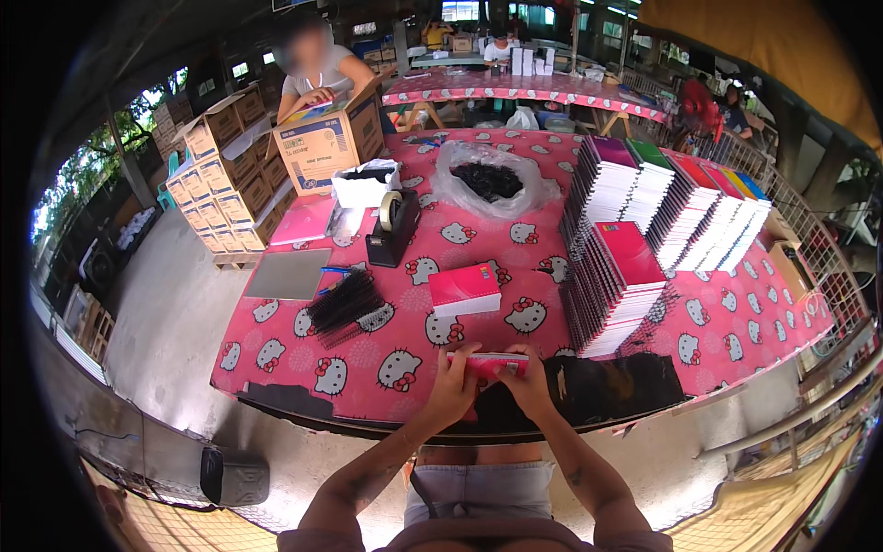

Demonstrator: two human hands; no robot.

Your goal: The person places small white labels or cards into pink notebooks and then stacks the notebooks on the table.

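Note:
Near the table's front edge, my left hand (454, 383) and my right hand (525, 381) grip the two ends of a pink-covered notebook (497, 362). Its long edge is turned up toward me, and I cannot tell whether a binding coil is in it. Just beyond lies a short stack of pink notebooks (464, 290) with white page edges. To the left rests a heap of black binding coils (346, 304) with a blue pen-like tool (337, 270) beside it. On the right rises a tall pile of red spiral notebooks (616, 290).
More notebook piles (699, 198) in several colours stand back right. A black tape dispenser (394, 230), a clear bag of black pieces (492, 179), a white box (366, 187) and a grey board (288, 275) lie on the table. Behind a carton (328, 147) stands a co-worker (324, 74).

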